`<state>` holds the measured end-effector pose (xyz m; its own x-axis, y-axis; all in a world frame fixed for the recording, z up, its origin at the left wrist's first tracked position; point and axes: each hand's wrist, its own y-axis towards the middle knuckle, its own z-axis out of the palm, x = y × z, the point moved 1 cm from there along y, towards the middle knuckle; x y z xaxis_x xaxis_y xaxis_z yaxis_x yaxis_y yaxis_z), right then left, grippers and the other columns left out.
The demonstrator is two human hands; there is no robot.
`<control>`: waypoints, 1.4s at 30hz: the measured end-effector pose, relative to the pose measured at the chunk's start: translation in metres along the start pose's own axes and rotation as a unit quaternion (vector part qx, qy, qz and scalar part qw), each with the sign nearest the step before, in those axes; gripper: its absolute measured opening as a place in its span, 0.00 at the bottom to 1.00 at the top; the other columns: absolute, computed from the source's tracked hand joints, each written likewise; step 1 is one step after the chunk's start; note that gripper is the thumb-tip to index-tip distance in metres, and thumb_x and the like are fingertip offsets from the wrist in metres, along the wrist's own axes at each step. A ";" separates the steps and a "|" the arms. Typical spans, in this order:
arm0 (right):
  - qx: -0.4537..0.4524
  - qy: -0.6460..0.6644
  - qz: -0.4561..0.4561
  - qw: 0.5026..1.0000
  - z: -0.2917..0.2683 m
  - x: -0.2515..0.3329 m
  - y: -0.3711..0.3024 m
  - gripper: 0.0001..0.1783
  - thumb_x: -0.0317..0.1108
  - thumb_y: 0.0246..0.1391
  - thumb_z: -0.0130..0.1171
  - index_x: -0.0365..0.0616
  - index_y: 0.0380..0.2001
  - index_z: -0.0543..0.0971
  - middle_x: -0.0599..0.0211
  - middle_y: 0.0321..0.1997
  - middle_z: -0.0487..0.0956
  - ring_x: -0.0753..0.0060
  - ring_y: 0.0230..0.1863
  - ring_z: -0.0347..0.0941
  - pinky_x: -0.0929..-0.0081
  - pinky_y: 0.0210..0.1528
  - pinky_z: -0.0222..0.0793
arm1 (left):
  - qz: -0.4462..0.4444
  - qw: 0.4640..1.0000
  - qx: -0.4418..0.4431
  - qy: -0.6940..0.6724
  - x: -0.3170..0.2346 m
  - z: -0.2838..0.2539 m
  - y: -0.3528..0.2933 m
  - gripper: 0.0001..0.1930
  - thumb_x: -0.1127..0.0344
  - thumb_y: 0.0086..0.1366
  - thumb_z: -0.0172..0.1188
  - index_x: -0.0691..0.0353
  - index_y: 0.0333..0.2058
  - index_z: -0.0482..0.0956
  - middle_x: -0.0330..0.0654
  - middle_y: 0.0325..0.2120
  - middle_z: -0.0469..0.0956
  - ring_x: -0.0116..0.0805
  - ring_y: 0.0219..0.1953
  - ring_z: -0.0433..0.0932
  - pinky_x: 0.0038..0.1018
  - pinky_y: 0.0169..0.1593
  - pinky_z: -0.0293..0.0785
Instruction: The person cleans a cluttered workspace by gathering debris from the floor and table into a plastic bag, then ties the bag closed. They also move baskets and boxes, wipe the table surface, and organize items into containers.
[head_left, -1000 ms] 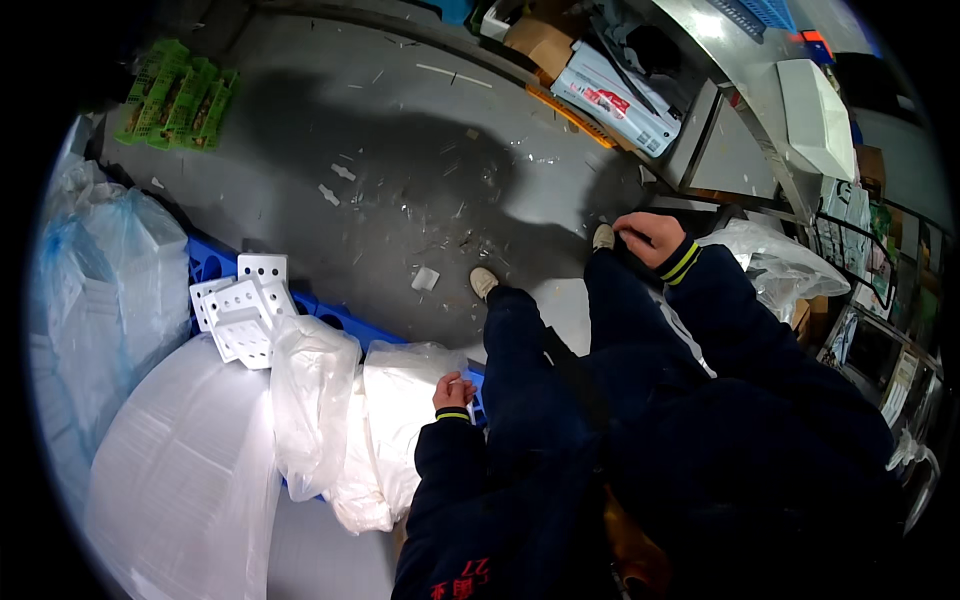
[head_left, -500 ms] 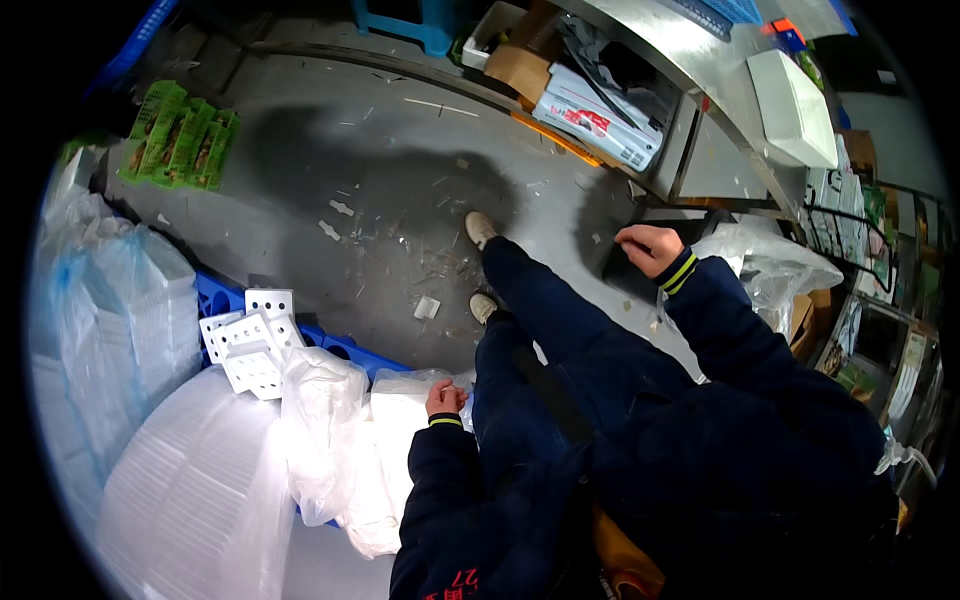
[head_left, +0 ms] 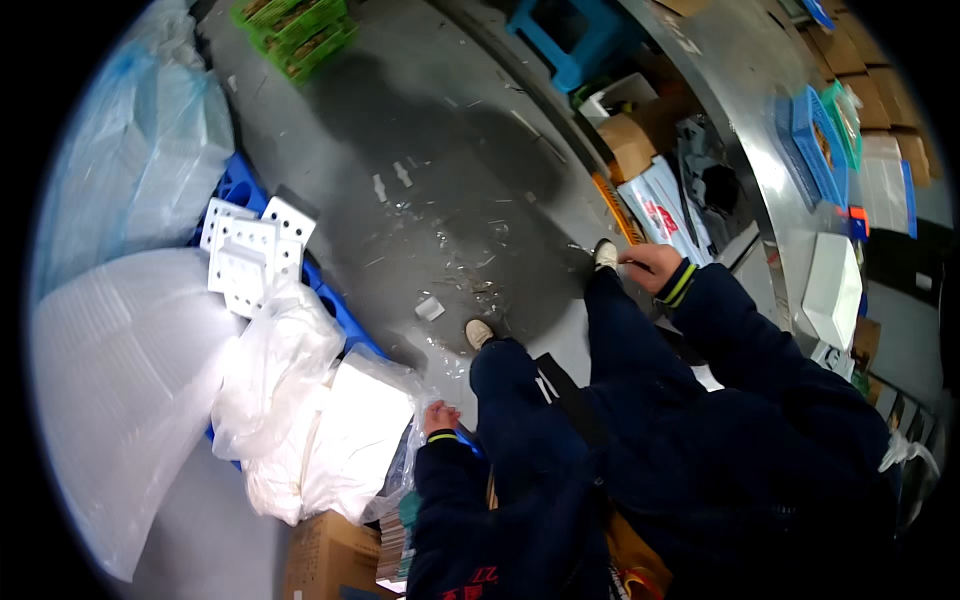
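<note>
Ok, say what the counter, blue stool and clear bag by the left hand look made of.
Counter: probably steel, smooth, with metallic glare. Blue stool: likely plastic, satin, evenly coloured. Clear bag: apparently plastic film, glossy, see-through and wrinkled.

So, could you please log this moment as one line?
left hand: near white bundle; right hand: loosely curled; held: nothing visible; floor: scattered scraps

The sleeves (head_left: 745, 320) are navy with yellow-striped cuffs (head_left: 680, 284), the bundle (head_left: 360, 412) white, the pallet (head_left: 341, 314) blue
</note>
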<state>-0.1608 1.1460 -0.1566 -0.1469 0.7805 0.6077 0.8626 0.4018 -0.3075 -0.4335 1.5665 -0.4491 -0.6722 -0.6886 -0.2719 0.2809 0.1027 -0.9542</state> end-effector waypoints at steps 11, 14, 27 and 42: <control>0.078 -0.006 0.020 0.997 0.042 0.035 0.029 0.13 0.37 0.44 0.50 0.48 0.35 0.73 0.61 0.25 0.75 0.61 0.29 0.72 0.70 0.33 0.67 | -0.118 0.962 0.225 -0.098 0.016 -0.071 0.040 0.10 0.60 0.53 0.47 0.59 0.29 0.71 0.45 0.21 0.72 0.41 0.22 0.71 0.32 0.26 0.69; -0.063 0.244 0.242 0.937 0.005 -0.017 0.008 0.19 0.39 0.44 0.55 0.44 0.41 0.70 0.63 0.20 0.75 0.71 0.19 0.71 0.75 0.23 0.67 | -0.050 0.999 0.022 0.007 -0.011 -0.055 0.042 0.08 0.67 0.54 0.48 0.57 0.34 0.67 0.47 0.20 0.71 0.39 0.18 0.70 0.29 0.20 0.68; -0.428 0.770 0.145 0.451 -0.203 -0.211 0.122 0.21 0.53 0.45 0.53 0.46 0.15 0.68 0.76 0.11 0.67 0.83 0.10 0.60 0.87 0.10 0.54 | 0.322 0.848 0.048 0.418 -0.038 0.019 0.086 0.09 0.72 0.55 0.47 0.57 0.37 0.66 0.45 0.19 0.72 0.33 0.17 0.72 0.21 0.16 0.66; 0.436 0.206 0.009 0.876 0.132 0.033 0.146 0.12 0.38 0.47 0.49 0.41 0.22 0.74 0.68 0.15 0.72 0.75 0.14 0.67 0.79 0.19 0.65 | 0.053 0.929 0.258 0.259 -0.085 0.266 -0.136 0.22 0.66 0.53 0.55 0.63 0.46 0.63 0.40 0.20 0.73 0.23 0.19 0.70 0.17 0.24 0.65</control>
<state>-0.1039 1.2941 -0.2780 0.2045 0.6236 0.7546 0.1391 0.7445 -0.6530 -0.2328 1.4201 -0.2634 -0.8244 -0.2427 -0.5113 0.5650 -0.3006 -0.7684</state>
